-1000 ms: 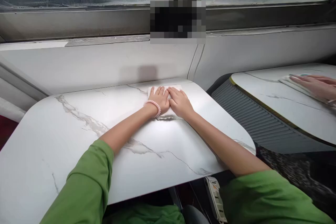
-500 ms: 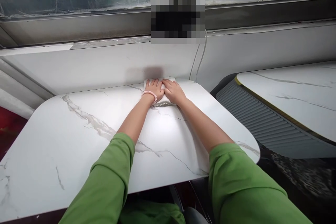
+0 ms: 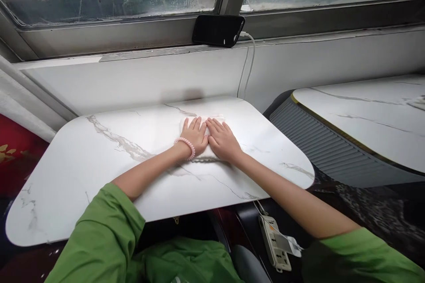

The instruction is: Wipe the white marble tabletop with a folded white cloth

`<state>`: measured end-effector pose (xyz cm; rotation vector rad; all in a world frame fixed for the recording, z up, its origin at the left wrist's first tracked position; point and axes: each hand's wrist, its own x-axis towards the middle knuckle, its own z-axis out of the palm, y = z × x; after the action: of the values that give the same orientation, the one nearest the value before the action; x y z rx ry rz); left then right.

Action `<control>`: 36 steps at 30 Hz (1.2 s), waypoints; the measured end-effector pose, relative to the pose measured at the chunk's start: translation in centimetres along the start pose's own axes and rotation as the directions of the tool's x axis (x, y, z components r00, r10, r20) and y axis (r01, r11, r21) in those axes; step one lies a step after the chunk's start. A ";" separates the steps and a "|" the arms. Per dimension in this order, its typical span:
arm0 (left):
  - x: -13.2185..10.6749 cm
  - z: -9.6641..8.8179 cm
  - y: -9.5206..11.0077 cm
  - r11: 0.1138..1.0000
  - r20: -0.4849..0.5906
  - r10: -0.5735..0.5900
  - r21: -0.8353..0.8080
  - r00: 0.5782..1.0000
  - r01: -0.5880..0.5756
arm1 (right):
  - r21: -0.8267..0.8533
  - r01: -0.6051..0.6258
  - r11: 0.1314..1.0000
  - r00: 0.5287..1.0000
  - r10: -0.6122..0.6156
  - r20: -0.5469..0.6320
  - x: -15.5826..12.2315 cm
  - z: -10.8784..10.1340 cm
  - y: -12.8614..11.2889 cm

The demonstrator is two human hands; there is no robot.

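Observation:
Both my hands lie flat, side by side, on a white cloth [image 3: 208, 155] in the middle of a white marble-patterned table [image 3: 99, 159]. My left hand [image 3: 194, 133] wears a pink beaded bracelet at the wrist, and its fingers are stretched out on the cloth. Pressed against it, my right hand [image 3: 222, 139] also has its fingers stretched out, pointing toward the window. The cloth is mostly hidden under the hands. My sleeves are green.
A black phone [image 3: 217, 30] leans on the window ledge with a white cable [image 3: 247, 66] running down the wall. A second marble table [image 3: 365, 115] stands at the right. A white power strip [image 3: 275, 244] lies under the table edge near my lap.
My hands have drawn the cloth back from the table's far edge by the wall toward the middle. The other person's hand on the right table is gone from view.

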<state>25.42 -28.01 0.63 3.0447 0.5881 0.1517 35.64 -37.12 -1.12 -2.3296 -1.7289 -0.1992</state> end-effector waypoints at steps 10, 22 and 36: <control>-9.7 -0.8 2.3 0.995 -0.048 0.097 0.017 0.994 -0.096 | 0.011 0.257 0.966 0.966 -0.257 0.002 -7.9 -2.3 -4.0; -6.0 -1.2 -1.9 0.995 0.040 -0.082 -0.045 0.996 0.084 | 0.085 0.254 0.963 0.965 -0.258 0.044 -1.4 0.1 -3.8; 3.9 -0.4 -13.6 0.987 -0.081 -0.162 0.011 0.983 0.163 | 0.118 0.161 0.980 0.979 -0.174 0.109 14.7 3.9 -4.0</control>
<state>23.98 -13.97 0.62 3.0018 0.8441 0.2655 36.01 -21.34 -0.87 -2.1595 -1.9431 0.0063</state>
